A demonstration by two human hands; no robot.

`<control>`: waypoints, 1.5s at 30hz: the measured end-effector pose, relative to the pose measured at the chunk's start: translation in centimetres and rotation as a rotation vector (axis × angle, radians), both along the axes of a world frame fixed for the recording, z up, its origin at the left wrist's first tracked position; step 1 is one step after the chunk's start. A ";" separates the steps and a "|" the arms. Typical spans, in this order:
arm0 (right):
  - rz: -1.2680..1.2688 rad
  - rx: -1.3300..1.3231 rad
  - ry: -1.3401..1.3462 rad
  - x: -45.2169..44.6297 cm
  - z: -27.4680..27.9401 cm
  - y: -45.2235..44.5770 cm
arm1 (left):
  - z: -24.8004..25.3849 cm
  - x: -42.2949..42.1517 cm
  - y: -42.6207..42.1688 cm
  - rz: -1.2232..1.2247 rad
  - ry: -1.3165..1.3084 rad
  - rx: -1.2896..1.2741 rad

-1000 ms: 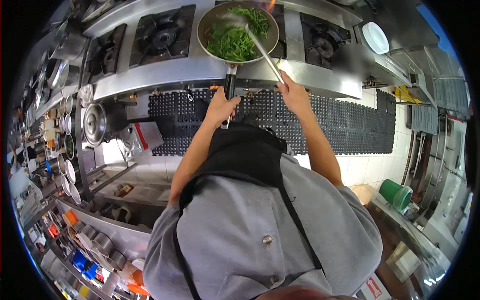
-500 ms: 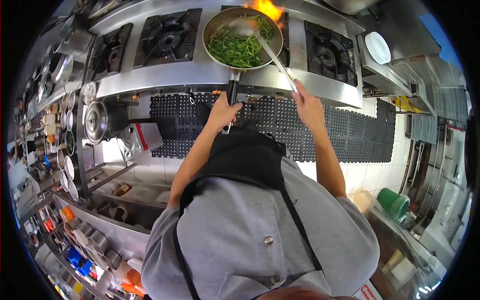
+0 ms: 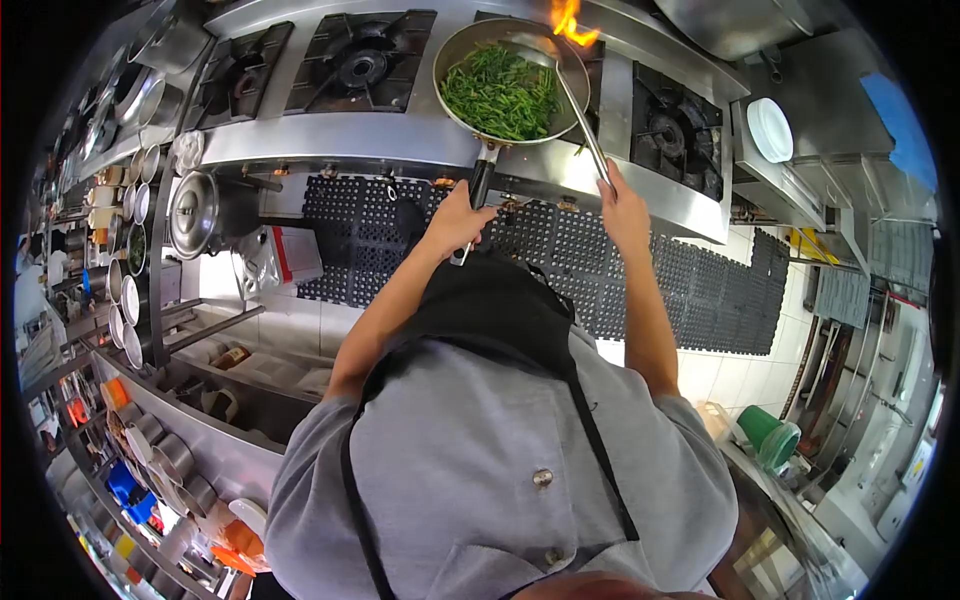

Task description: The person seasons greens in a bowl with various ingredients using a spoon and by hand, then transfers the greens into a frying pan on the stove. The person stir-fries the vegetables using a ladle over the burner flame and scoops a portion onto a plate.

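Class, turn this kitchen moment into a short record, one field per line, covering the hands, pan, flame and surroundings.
Left hand: gripping the handle of the pan
Right hand: holding a metal utensil that reaches over the pan
Pan contents: greens
Flame: beyond the pan's far right edge
Left of pan: uncovered burner
Floor: black mat

White plates (image 3: 770,130) sit at two o'clock, a green tub (image 3: 762,430) at four, a blue object (image 3: 127,485) at eight, and a lidded pot (image 3: 192,214) between nine and ten.
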State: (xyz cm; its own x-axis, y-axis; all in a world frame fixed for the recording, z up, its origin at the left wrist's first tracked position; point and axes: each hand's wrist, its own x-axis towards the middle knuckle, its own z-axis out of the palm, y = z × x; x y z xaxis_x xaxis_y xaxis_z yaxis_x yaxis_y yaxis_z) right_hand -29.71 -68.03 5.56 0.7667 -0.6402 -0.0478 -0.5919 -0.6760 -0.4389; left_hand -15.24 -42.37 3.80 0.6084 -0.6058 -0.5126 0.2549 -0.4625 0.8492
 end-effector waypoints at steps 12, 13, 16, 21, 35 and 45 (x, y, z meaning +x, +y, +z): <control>0.110 0.171 -0.132 -7.3 2.8 0.2 | -0.1 0.1 0.7 0.013 0.011 -0.004; 0.063 0.127 0.043 -6.6 3.8 0.3 | -0.5 0.2 0.7 0.015 -0.006 0.027; -0.052 -0.104 0.142 -2.7 3.4 1.6 | -0.8 0.0 0.3 0.022 0.031 0.013; 0.079 0.066 -0.094 -3.8 1.5 2.0 | 0.0 -0.2 0.0 0.032 0.070 -0.004; 0.115 0.090 -0.035 -2.9 -0.7 2.1 | 0.2 -0.2 -0.4 0.031 0.111 -0.053; 0.099 0.120 -0.065 -2.7 -0.4 2.5 | -0.3 0.1 -0.5 0.005 0.127 -0.032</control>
State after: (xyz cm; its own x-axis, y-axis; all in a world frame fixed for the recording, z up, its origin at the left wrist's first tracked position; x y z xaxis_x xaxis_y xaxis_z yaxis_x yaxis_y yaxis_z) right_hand -32.46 -65.51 5.14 0.8299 -0.5538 -0.0677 -0.4927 -0.6705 -0.5547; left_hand -15.16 -42.86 3.46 0.5426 -0.6205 -0.5662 0.3634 -0.4343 0.8242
